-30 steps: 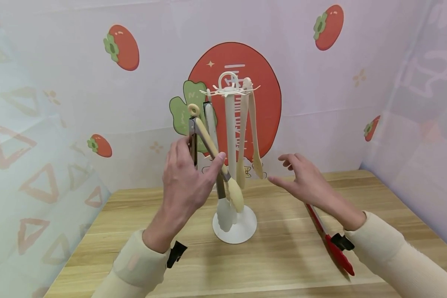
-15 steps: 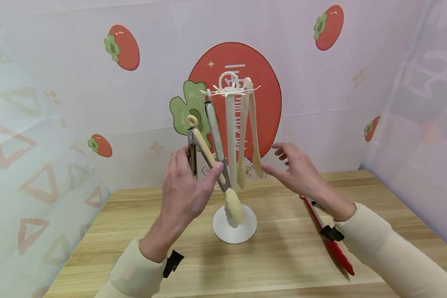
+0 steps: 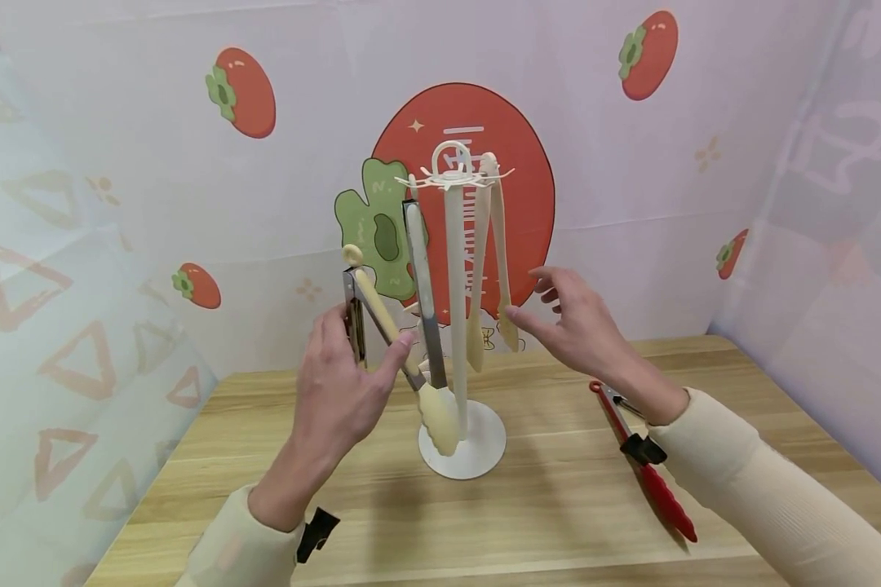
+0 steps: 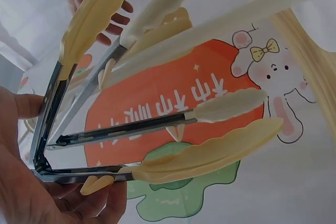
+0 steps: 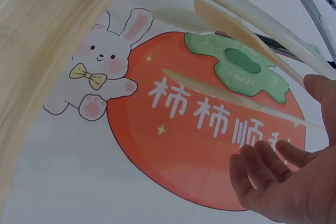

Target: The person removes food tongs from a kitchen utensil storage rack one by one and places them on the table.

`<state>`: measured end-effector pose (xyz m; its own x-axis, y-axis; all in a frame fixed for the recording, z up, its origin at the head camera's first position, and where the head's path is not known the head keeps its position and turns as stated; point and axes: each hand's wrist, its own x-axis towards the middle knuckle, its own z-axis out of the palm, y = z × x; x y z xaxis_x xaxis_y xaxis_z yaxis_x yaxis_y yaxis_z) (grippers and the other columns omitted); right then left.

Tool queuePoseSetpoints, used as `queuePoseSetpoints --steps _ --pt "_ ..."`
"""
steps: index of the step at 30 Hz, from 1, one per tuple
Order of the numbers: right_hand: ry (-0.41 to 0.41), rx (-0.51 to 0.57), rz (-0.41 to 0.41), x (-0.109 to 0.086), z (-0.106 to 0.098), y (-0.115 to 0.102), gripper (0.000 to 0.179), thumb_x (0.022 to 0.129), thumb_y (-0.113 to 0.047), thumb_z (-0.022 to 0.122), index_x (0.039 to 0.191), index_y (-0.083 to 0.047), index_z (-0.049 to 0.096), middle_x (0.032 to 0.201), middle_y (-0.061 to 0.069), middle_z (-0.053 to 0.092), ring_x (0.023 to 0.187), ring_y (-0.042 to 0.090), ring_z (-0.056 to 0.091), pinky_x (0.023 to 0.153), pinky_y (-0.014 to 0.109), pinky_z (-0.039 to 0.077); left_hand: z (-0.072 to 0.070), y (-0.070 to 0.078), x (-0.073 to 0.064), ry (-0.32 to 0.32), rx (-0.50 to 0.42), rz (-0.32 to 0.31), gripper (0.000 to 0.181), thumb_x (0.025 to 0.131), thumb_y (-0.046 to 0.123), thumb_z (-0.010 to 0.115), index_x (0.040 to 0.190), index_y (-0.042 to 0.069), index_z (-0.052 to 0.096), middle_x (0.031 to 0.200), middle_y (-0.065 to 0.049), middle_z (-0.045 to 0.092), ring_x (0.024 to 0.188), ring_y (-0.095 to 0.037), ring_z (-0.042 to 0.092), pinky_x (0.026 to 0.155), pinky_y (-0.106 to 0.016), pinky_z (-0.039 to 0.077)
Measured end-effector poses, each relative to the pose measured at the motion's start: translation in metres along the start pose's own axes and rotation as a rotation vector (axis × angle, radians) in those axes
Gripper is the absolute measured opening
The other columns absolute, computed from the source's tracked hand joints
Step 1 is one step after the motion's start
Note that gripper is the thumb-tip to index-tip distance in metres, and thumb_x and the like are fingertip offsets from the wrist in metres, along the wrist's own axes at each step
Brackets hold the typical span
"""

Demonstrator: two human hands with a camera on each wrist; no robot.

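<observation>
Head view: left hand (image 3: 338,391) grips cream-tipped tongs (image 3: 392,342) by the hinge end, held tilted just left of the white utensil stand (image 3: 457,326). Right hand (image 3: 573,326), fingers spread and holding nothing, is near the hanging utensils. Red tongs (image 3: 649,477) lie on the table (image 3: 543,522).

Left wrist view: the held tongs (image 4: 157,145) gape, hinge in palm.

Right wrist view: right hand (image 5: 286,182) relaxed, bare.

Bare table (image 3: 279,456) left of rack (image 3: 455,326) gives passage; hanging utensils (image 3: 488,261) crowd its post; red tongs (image 3: 646,473) obstruct right side.
</observation>
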<state>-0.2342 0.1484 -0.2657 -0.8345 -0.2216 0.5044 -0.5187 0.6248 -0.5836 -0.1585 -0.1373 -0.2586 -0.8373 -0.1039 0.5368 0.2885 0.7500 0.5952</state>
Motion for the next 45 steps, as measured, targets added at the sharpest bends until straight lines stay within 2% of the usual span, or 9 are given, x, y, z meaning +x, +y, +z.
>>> queuePoseSetpoints --steps 4,10,24,29,35,38,45 --pt "0.006 0.021 -0.006 0.004 0.0 -0.003 0.064 0.094 -0.036 0.073 0.143 -0.004 0.048 0.127 0.016 0.054 0.109 0.034 0.057 0.091 0.051 0.049 -0.003 -0.006 0.0 -0.018 0.01 -0.035 0.092 0.09 0.066 0.063 0.144 -0.005 0.041 0.132 -0.018 0.052 0.119 -0.035 0.052 0.097 -0.053 0.045" --pt "0.023 0.034 -0.022 0.008 0.001 -0.008 0.063 0.094 -0.035 0.073 0.142 -0.002 0.048 0.123 0.016 0.055 0.106 0.034 0.057 0.091 0.049 0.049 -0.007 -0.019 0.0 -0.035 0.058 -0.054 0.088 0.092 0.06 0.063 0.145 -0.006 0.039 0.133 -0.02 0.051 0.12 -0.038 0.052 0.099 -0.055 0.043" --pt "0.089 0.048 -0.07 0.013 0.007 -0.013 0.062 0.092 -0.028 0.076 0.138 0.002 0.05 0.124 0.017 0.055 0.109 0.03 0.053 0.09 0.045 0.051 -0.008 -0.063 0.007 -0.166 0.206 -0.155 0.089 0.093 0.061 0.059 0.145 -0.008 0.037 0.138 -0.027 0.046 0.124 -0.046 0.047 0.099 -0.061 0.042" --pt "0.115 0.055 -0.08 0.016 0.009 -0.015 0.06 0.092 -0.028 0.076 0.137 0.003 0.051 0.12 0.017 0.055 0.108 0.03 0.053 0.088 0.044 0.05 -0.007 -0.078 0.011 -0.191 0.256 -0.175 0.094 0.093 0.064 0.058 0.146 -0.01 0.036 0.13 -0.03 0.048 0.115 -0.047 0.051 0.086 -0.061 0.046" --pt "0.128 0.056 -0.078 0.018 0.011 -0.018 0.06 0.092 -0.03 0.076 0.136 0.002 0.051 0.116 0.016 0.055 0.101 0.029 0.054 0.086 0.044 0.048 -0.008 -0.093 0.013 -0.225 0.301 -0.203 0.092 0.092 0.06 0.061 0.147 -0.009 0.036 0.123 -0.029 0.05 0.106 -0.045 0.053 0.069 -0.053 0.048" --pt "0.127 0.055 -0.07 0.018 0.012 -0.019 0.061 0.092 -0.032 0.076 0.136 0.001 0.05 0.117 0.016 0.054 0.099 0.028 0.054 0.084 0.042 0.047 -0.008 -0.101 0.014 -0.241 0.32 -0.214 0.091 0.092 0.059 0.062 0.147 -0.01 0.037 0.12 -0.03 0.051 0.104 -0.045 0.053 0.064 -0.051 0.047" --pt "0.126 0.055 -0.069 0.02 0.015 -0.02 0.062 0.092 -0.032 0.077 0.137 0.001 0.05 0.118 0.016 0.054 0.102 0.031 0.055 0.087 0.047 0.049 -0.008 -0.12 0.016 -0.292 0.365 -0.239 0.088 0.092 0.055 0.062 0.14 -0.014 0.039 0.113 -0.032 0.05 0.098 -0.047 0.053 0.059 -0.047 0.045"
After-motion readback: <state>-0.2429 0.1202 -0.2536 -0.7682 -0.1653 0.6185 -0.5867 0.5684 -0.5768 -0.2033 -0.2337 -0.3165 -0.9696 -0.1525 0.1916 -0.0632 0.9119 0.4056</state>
